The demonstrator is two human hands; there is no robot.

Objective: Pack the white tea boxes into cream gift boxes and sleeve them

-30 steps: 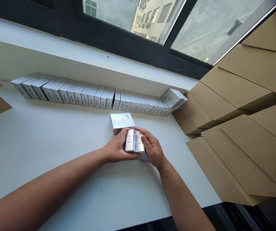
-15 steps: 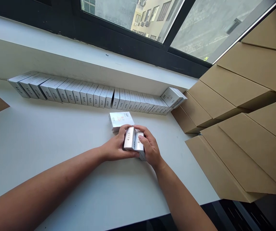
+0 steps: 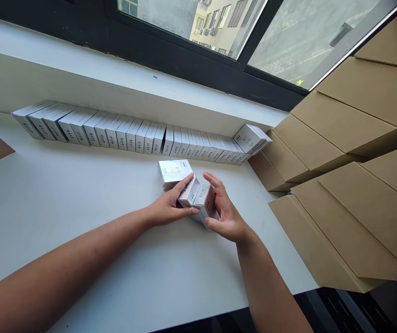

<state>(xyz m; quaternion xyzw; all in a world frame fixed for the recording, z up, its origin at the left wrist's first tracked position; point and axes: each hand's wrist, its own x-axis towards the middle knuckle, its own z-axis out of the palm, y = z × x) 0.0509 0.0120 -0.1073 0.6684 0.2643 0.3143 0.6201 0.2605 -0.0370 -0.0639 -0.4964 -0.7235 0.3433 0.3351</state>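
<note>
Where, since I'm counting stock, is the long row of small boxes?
In the head view, the row of small boxes lines the far side of the table, from left to the brown cartons at right.

The left hand (image 3: 168,206) grasps two silvery boxes (image 3: 201,198), the right hand (image 3: 228,212) spread loosely beside them.

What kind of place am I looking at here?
Probably a small packing or storage room, though I can't be sure: silvery printed cartons stand in a long row along the back of a white table, and brown cardboard boxes are stacked at the right.
</note>
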